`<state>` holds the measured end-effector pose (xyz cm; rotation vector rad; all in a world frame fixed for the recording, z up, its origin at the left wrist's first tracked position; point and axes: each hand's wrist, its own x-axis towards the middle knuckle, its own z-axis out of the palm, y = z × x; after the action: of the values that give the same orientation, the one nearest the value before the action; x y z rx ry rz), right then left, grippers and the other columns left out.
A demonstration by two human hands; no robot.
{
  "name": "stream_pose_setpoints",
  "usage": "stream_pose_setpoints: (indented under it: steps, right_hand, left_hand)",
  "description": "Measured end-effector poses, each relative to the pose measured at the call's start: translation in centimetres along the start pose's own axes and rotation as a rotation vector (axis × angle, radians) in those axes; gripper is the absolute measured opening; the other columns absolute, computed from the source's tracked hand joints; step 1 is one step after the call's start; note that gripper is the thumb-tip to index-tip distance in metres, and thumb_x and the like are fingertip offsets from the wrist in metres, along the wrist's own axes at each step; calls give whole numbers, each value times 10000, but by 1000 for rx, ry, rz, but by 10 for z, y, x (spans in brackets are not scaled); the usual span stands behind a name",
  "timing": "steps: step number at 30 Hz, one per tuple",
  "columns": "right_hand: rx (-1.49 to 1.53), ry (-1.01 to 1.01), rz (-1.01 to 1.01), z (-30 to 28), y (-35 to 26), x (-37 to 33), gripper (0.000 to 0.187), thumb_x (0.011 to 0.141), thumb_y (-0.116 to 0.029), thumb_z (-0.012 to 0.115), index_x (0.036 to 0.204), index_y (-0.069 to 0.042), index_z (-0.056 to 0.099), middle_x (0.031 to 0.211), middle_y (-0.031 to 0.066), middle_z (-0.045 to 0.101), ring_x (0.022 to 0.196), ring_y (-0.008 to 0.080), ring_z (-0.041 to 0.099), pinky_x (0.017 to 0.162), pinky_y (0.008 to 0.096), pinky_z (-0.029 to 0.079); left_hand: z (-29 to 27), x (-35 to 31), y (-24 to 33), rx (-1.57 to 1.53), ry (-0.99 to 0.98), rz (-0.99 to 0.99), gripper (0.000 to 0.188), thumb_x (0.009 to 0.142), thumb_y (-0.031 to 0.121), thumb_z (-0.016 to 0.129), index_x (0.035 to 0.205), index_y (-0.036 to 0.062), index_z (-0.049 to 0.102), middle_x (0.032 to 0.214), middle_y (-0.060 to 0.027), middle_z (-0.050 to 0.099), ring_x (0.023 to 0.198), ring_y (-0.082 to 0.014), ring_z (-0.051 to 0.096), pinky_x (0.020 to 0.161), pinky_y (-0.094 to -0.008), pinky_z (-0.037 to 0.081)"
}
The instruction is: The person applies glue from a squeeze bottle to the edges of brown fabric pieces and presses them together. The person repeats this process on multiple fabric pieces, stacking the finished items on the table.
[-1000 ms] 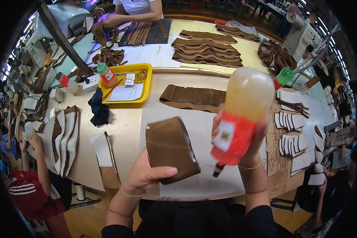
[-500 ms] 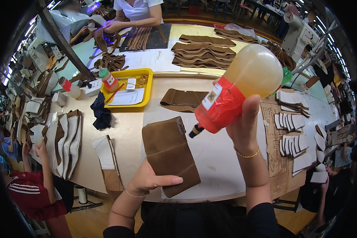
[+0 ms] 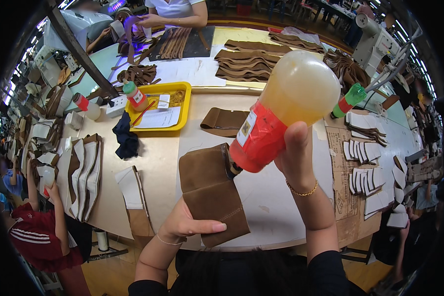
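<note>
In my left hand (image 3: 191, 224) is a brown leather-like piece (image 3: 213, 190), gripped at its lower left with the thumb on top. A stitched line crosses its lower right part. My right hand (image 3: 297, 155) is closed around a squeeze bottle (image 3: 286, 108), tilted with its nozzle down. Red tape wraps the bottle's neck end, and amber liquid shows through its cloudy body. The dark nozzle tip meets the piece's upper right edge, beside a dark strip there. Another folded brown piece (image 3: 224, 122) lies on the table just beyond.
A yellow tray (image 3: 186, 106) holds a red-labelled bottle (image 3: 134, 96), paper and a pencil. Dark cloth (image 3: 126, 135) lies beside it. White-and-brown pieces (image 3: 86, 172) lie left; white pieces (image 3: 365, 150) and a green bottle (image 3: 349, 101) stand right. Co-workers sit left, right and across.
My right hand has brought the squeeze bottle left and down, so its nozzle now reaches the brown piece's edge. My left hand stays nearly still. A co-worker at left now holds up a bottle.
</note>
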<state>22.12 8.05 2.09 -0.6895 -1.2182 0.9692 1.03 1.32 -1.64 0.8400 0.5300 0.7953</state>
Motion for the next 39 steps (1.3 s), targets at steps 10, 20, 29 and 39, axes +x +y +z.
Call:
stream_pose_setpoints:
  steps: [10, 20, 29, 39]
  right_hand:
    - [-81, -42, 231, -4, -13, -28, 998, 594, -770, 595, 1201, 2, 415, 1058, 126, 549, 961, 197, 565, 815, 343, 492]
    - [83, -16, 451, -9, -24, -62, 1034, 537, -889, 456, 1073, -5, 445, 842, 96, 549, 712, 184, 607, 601, 312, 535]
    - [200, 129, 209, -21, -8, -16, 820, 759, -729, 437, 1141, -3, 442, 956, 113, 566, 799, 190, 611, 661, 339, 548]
    - [96, 13, 51, -6, -4, 13, 612, 823, -561, 570, 1080, -8, 511, 943, 37, 563, 836, 95, 540, 710, 255, 463]
  left_hand:
    - [-2, 4, -3, -11, -10, 2, 643, 649, -26, 720, 1237, -21, 459, 1153, -101, 560, 1066, -185, 541, 933, -333, 426]
    - [-9, 6, -7, -273, 50, 44, 636, 661, -34, 712, 1244, -21, 457, 1167, -109, 559, 1097, -199, 530, 965, -343, 404]
    - [7, 3, 2, 248, -12, -11, 616, 692, 8, 751, 1235, -5, 460, 1127, -73, 562, 1049, -150, 523, 907, -299, 422]
    - [6, -6, 5, 366, -82, -13, 610, 677, 14, 765, 1209, 3, 468, 1102, -51, 553, 1020, -125, 513, 879, -286, 431]
